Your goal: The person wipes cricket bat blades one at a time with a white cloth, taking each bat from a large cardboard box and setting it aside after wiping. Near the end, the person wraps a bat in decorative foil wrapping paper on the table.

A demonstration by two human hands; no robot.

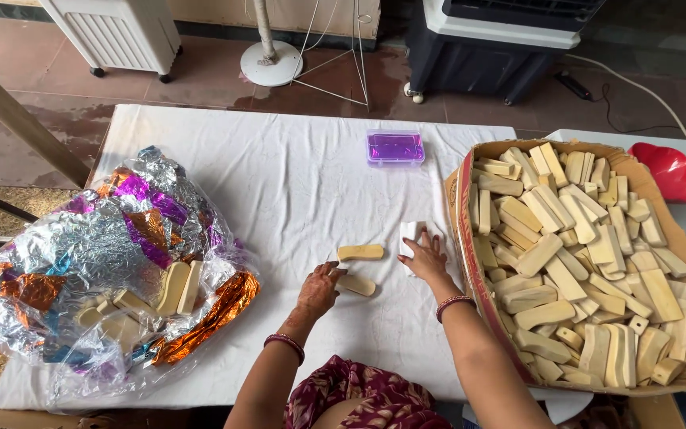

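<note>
Two pale cream bars lie on the white cloth in front of me. My left hand touches the nearer bar with its fingertips. The farther bar lies free just beyond it. My right hand rests flat, fingers spread, on a small white sheet beside the cardboard box. Both wrists wear bangles.
A large cardboard box at the right is heaped with several cream bars. A crinkled foil bag at the left holds more bars. A purple lidded box sits at the cloth's far edge. A red dish lies at far right.
</note>
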